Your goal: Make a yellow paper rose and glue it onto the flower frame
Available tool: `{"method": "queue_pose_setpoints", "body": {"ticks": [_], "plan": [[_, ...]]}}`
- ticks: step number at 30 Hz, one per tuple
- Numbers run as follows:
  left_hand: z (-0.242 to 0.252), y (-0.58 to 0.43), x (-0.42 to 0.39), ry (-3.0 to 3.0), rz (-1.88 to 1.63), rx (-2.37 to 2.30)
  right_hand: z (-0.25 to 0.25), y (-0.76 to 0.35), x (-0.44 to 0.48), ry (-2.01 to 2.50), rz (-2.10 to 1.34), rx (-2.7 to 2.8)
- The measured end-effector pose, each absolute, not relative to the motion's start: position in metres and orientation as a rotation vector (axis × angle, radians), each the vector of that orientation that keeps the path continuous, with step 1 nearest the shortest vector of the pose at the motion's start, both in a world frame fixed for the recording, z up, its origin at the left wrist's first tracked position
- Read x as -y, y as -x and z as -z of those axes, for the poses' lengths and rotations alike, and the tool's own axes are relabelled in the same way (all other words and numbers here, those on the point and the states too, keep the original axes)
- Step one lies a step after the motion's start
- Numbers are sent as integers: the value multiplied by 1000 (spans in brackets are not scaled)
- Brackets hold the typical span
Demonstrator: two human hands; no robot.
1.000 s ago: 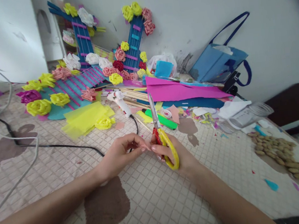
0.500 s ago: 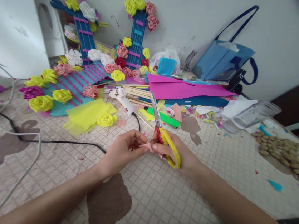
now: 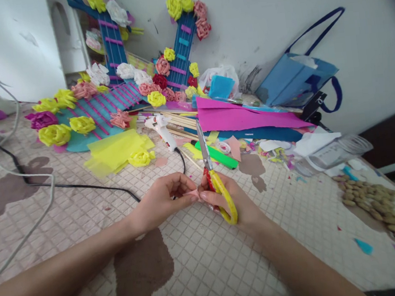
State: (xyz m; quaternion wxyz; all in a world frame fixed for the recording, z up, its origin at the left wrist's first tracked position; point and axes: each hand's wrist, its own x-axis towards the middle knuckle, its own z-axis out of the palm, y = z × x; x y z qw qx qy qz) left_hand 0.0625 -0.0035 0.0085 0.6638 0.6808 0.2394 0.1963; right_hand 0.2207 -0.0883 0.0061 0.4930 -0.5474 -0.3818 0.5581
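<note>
A small twisted piece of pink paper [image 3: 190, 194] is pinched between the fingertips of both hands, over the table. My left hand [image 3: 163, 197] is closed on its left end. My right hand [image 3: 237, 198] grips the other end with thumb and fingers. Scissors [image 3: 219, 183] with yellow and red handles also hang in my right hand, their blades pointing up and away from me. Just beyond the hands lie a white glue gun [image 3: 162, 132] and a green marker [image 3: 218, 155].
Guitar shapes covered in paper flowers [image 3: 100, 107] lean at the back left. Yellow sheets [image 3: 116, 152], wooden sticks [image 3: 182, 121] and magenta paper [image 3: 244, 116] lie ahead. A blue bag [image 3: 293, 80] and a pile of peanuts [image 3: 371, 204] are at right. A black cord [image 3: 91, 188] crosses the left side.
Both hands keep nearly the same place. The pink paper has turned slightly between the fingertips, and the scissors have tilted a little to the left.
</note>
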Motion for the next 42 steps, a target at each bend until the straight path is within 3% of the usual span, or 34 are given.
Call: {"method": "queue_pose_setpoints", "body": {"ticks": [14,30,42], "plan": [[-3,-61,3,-1494,-438,-528,-10,-218,89,1280,-1340,974],[-3,-62,7,-1573,-461,-564,-11,-210,91,1374,-1101,1035],[-13,-62,9,-1334,-205,-598,-15,-211,89,1379,-1099,903]]}}
